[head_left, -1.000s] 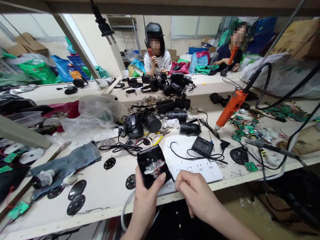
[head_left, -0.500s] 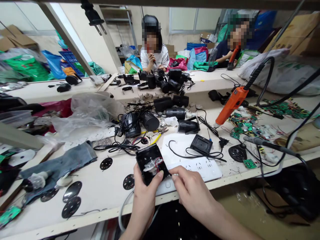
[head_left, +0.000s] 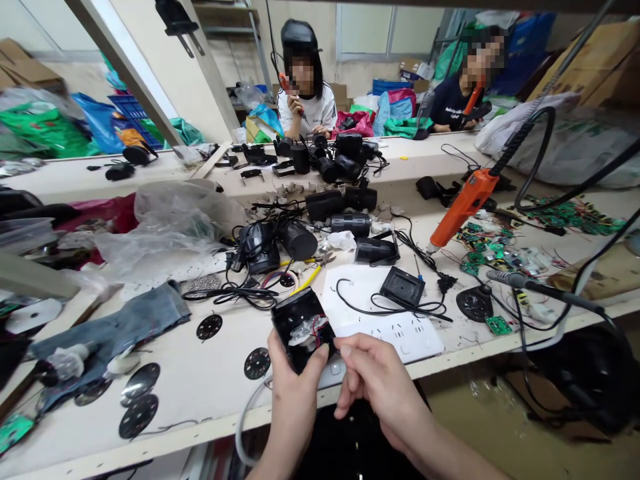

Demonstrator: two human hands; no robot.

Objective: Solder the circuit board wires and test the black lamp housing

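The left hand (head_left: 293, 393) grasps a black plastic housing (head_left: 301, 325) from below, thumb pressed on its near edge, holding it tilted above the near edge of the workbench (head_left: 210, 380); its open face shows a pale part and thin red wires inside. The right hand (head_left: 377, 383) sits just right of the housing with fingers curled and fingertips touching its right side (whether it pinches anything there cannot be told). Just beyond, on the bench, lies a white sheet (head_left: 395, 330) with a black cable and a black square cover (head_left: 403, 288). Farther right an orange power screwdriver (head_left: 463, 208) hangs tilted over green circuit boards (head_left: 485, 253). Black perforated discs (head_left: 140, 400) lie on the near left.
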